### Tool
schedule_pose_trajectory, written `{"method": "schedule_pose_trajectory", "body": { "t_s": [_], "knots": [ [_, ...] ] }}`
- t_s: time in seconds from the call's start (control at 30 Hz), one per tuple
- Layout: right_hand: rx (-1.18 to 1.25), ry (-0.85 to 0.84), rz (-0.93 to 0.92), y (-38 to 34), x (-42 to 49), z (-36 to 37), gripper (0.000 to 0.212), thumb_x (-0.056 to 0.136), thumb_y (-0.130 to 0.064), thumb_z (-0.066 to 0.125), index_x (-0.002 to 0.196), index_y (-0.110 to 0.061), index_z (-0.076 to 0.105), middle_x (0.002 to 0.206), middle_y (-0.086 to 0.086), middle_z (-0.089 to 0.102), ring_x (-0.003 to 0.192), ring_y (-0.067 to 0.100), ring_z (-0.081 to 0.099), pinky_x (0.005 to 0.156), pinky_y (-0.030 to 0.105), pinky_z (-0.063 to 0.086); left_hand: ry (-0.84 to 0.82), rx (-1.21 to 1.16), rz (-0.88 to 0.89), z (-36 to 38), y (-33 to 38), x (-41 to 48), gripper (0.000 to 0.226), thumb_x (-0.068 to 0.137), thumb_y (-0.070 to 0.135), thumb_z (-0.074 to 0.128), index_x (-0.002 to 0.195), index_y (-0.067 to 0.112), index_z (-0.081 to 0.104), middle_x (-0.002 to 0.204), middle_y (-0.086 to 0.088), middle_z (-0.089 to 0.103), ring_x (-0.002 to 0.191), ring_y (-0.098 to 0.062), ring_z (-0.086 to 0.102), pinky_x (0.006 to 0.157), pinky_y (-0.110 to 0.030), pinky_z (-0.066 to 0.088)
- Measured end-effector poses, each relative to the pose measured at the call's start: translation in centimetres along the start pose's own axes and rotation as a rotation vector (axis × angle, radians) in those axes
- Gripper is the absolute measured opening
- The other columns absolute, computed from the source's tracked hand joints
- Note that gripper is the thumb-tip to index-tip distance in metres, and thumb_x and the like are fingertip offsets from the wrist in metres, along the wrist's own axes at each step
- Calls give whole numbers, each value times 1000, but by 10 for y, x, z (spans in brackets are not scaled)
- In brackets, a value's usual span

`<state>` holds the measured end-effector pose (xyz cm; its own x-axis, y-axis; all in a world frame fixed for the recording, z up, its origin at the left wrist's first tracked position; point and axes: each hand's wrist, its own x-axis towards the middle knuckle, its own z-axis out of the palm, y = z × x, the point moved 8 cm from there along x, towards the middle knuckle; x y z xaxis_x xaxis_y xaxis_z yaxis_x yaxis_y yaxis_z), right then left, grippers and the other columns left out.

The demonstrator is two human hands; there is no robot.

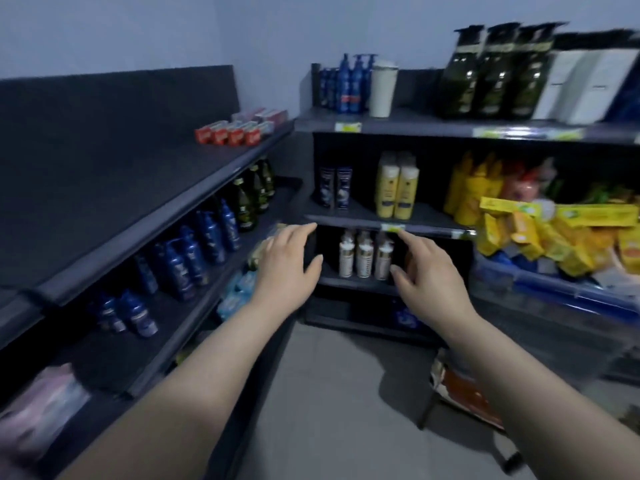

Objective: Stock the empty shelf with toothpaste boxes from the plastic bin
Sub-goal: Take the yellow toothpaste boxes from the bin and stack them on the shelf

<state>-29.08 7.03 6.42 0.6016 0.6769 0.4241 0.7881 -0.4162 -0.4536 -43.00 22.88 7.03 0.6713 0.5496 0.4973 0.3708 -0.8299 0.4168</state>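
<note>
Two hands out in front in the head view, frame motion-blurred. Left hand [287, 268] is empty, fingers loosely spread, thumb out to the right. Right hand [429, 271] is also empty, fingers relaxed and splayed, index pointing up at the shelf edge. Neither touches anything. White bottles [363, 254] stand on a low shelf behind the gap between the hands.

Top shelf [104, 174] on the left is mostly bare; a row of red toothpaste boxes [228, 133] sits at its far end, with a few paler boxes just behind. Plastic bin [554, 289], clear with a blue rim, is at right, well apart from both hands, heaped with yellow boxes [540, 233] lying at mixed angles. Print on them is too blurred to read.

Blue bottles [194, 258] line the left middle shelf, with dark green bottles [252, 199] at the far end. Yellow bottles [396, 188] are on the corner unit.
</note>
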Motion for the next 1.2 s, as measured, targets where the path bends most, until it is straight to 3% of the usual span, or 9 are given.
{"method": "schedule_pose_trajectory", "body": {
  "t_s": [0.3,0.63,0.87,1.2],
  "knots": [
    [-135,213,335,156,44,-65,57,93,-26,56,145,-22,35,138,2,47,125,22,43,95,37,42,-180,-216,272,136,97,133,51,93,28,55,141,21,39,141,-1,42,130,-21,37,110,-38,30],
    [-235,312,684,287,0,-103,56,92,-27,57,144,-19,37,145,4,44,134,24,37,99,41,40,-437,-295,437,280,197,168,53,91,29,57,140,20,40,140,-4,44,129,-26,41,107,-41,35],
    [-255,304,699,365,33,-129,53,94,-25,55,143,-18,39,139,7,48,127,28,42,102,45,38,-479,-314,433,341,245,199,52,91,25,58,140,17,41,139,-8,45,127,-27,42,105,-40,34],
    [-420,97,582,468,145,-148,50,95,-30,53,141,-16,42,139,8,49,126,32,43,100,43,38,-417,-238,274,411,276,283,51,91,24,58,139,17,42,137,-9,47,125,-28,43,104,-41,36]
  ]
}}
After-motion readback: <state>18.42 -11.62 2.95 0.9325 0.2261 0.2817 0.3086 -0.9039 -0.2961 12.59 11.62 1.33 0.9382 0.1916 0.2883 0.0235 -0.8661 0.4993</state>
